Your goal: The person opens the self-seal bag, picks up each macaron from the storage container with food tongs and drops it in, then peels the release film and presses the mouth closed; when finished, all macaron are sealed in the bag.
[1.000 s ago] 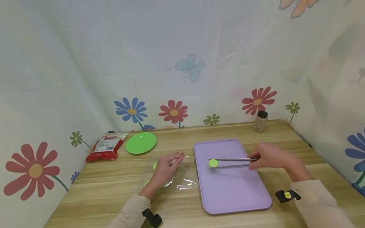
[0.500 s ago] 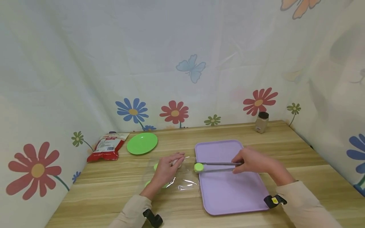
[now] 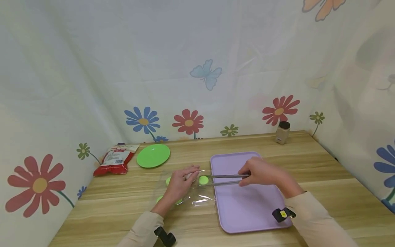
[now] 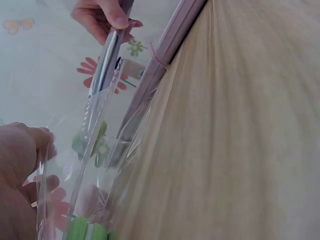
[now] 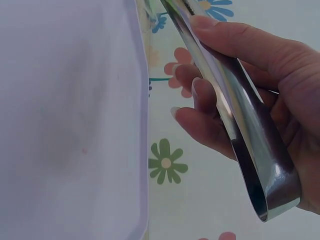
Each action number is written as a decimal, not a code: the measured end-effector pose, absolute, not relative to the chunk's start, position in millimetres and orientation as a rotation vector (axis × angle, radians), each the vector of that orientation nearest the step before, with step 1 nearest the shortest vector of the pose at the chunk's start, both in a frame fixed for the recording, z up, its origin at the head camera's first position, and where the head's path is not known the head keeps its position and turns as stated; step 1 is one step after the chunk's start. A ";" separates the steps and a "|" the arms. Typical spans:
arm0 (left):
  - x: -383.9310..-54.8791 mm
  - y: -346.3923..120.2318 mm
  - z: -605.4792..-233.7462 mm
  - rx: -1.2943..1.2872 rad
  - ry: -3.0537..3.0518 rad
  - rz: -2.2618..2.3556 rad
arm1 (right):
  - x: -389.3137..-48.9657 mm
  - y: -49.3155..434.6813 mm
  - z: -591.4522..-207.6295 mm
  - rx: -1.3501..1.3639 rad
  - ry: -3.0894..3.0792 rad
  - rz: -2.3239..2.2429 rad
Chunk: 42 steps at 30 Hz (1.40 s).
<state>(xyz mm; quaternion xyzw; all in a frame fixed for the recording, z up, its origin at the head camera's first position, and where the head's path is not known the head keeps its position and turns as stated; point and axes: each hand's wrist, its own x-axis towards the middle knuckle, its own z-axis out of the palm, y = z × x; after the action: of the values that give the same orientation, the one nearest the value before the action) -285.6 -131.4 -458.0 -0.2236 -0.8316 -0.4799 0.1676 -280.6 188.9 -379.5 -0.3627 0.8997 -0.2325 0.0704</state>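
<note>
My right hand [image 3: 259, 171] grips metal tongs [image 5: 240, 115], their closed end by the palm in the right wrist view. A round green macaron [image 3: 203, 180] sits between the tong tips, inside the mouth of a clear plastic bag [image 3: 200, 197]. My left hand [image 3: 180, 182] holds the bag's upper film, which stands lifted in the left wrist view. More green macarons [image 4: 87, 230] lie in the bag, partly hidden by this hand. One of them shows two green shells around a pale layer. Beneath the right hand and tongs lies a purple tray [image 3: 247, 209].
A green plate [image 3: 153, 155] lies at the back left, beside a red and white packet [image 3: 117, 159]. Near the back right corner of the wooden table [image 3: 102, 209] stands a jar [image 3: 282, 132] with a black lid. Flower-printed cloth surrounds the table.
My right hand has moved left, carrying the macaron in the tongs from over the tray into the bag's mouth. The left hand has stayed on the bag.
</note>
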 end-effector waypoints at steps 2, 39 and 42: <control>-285.3 -131.3 -458.1 -0.631 -2.365 -1.375 | -281.8 183.1 -379.7 -1.103 2.705 -0.693; -286.6 -131.7 -456.8 -0.646 -2.379 -1.342 | -285.5 141.1 -390.6 -1.217 2.592 -0.719; -285.4 -131.7 -455.3 -0.639 -2.385 -1.344 | -284.9 140.6 -390.7 -1.203 2.581 -0.732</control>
<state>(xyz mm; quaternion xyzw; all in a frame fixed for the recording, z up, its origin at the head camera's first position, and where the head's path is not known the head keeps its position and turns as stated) -285.4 -131.7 -455.3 -0.2244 -0.8368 -0.4715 0.1645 -284.9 140.6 -390.7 -0.4072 0.8734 -0.2476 0.1005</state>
